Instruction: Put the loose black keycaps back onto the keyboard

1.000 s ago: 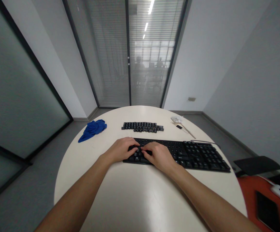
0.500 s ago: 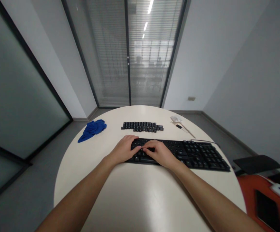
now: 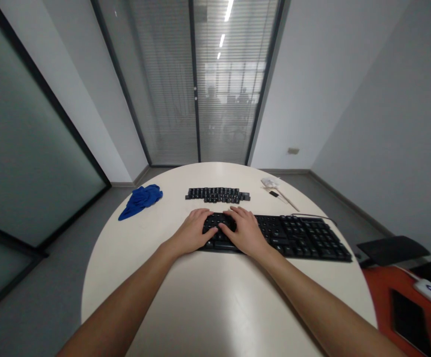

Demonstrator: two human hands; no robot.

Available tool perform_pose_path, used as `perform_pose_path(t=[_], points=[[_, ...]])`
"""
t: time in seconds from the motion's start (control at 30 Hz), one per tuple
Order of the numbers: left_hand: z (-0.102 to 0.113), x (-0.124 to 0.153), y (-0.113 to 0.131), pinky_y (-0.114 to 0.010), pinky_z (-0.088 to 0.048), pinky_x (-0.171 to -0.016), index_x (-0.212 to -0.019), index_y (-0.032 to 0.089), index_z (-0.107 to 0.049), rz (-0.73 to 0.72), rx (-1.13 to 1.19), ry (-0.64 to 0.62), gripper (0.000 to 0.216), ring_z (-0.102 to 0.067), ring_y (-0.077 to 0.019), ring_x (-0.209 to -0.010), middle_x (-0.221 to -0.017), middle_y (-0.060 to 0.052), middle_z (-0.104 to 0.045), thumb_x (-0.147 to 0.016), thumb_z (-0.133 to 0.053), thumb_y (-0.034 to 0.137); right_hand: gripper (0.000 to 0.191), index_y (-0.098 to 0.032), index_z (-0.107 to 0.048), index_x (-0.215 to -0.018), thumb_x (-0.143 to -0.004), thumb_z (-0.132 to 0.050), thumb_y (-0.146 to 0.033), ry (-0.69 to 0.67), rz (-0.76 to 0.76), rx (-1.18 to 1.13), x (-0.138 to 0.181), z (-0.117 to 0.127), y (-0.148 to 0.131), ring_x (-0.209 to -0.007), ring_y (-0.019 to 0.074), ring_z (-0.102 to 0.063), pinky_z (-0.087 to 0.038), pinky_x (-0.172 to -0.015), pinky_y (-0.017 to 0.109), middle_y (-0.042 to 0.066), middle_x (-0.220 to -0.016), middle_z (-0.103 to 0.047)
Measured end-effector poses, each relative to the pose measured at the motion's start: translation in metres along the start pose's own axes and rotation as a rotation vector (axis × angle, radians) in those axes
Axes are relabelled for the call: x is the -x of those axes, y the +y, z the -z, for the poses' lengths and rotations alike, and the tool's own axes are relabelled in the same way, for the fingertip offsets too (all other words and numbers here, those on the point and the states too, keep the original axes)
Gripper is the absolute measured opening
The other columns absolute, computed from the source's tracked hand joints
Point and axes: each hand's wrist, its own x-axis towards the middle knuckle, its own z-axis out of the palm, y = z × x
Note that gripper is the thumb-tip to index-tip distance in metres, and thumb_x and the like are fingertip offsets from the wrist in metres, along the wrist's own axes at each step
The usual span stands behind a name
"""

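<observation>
A black keyboard [image 3: 312, 238] lies across the round table, its left part beneath my hands. My left hand [image 3: 191, 232] rests over the left end, fingers stretched toward the far edge and thumb apart on the keys. Beside it, my right hand [image 3: 247, 230] lies on the keyboard with fingers spread forward and thumb pointing left. Nothing shows between the fingers of either hand. Between the two thumbs, small round key sockets without caps [image 3: 220, 218] are visible. Behind the keyboard, loose black keycaps [image 3: 217, 194] stand in rows.
A crumpled blue cloth [image 3: 141, 201] lies at the left of the white table [image 3: 186, 297]. At the back right are a thin stick [image 3: 288, 199], clear plastic [image 3: 270, 183] and a small black piece [image 3: 274, 194]. A phone [image 3: 410, 320] rests on a red seat [image 3: 382, 287].
My right hand has opened from a pinch over the keys, its fingers reaching forward to the keyboard's far edge. My left hand has stayed nearly in place.
</observation>
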Motion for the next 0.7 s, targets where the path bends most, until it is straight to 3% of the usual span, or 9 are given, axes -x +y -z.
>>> perform_pose_path(t=[0.13,0.5,0.7], points=[[-0.0054,0.0016,-0.005,-0.055,-0.029,-0.119,-0.136,0.017,-0.05,0.028,-0.046,-0.043,0.046,-0.037,-0.0327,-0.143,-0.15,-0.017,-0.047,-0.098,-0.053,0.042,0.045,-0.021,-0.062,-0.13,-0.095,-0.057,-0.049,-0.064,-0.024,0.052,0.0017,-0.0006,-0.0021,-0.133,0.0327,-0.049,-0.023,-0.117,0.062,0.012,-0.138,-0.062],[-0.0065,0.001,-0.0044,-0.054,-0.03,-0.119,-0.146,0.016,-0.042,0.031,-0.042,-0.026,0.058,-0.039,-0.0327,-0.142,-0.15,-0.016,-0.048,-0.093,-0.057,0.034,0.047,-0.021,-0.061,-0.129,-0.094,-0.056,-0.051,-0.078,-0.022,0.065,0.0009,0.0003,-0.0035,-0.128,0.0323,-0.053,-0.023,-0.116,0.062,0.013,-0.132,-0.064],[-0.0104,0.0016,-0.0097,-0.056,-0.026,-0.121,-0.153,0.022,-0.037,0.084,0.022,-0.058,0.065,-0.024,-0.035,-0.151,-0.158,-0.013,-0.039,-0.094,-0.057,0.037,0.046,-0.023,-0.06,-0.131,-0.092,-0.058,-0.048,-0.092,-0.022,0.05,0.0012,0.0023,-0.0054,-0.13,0.0323,-0.051,-0.021,-0.117,0.062,0.012,-0.135,-0.063]])
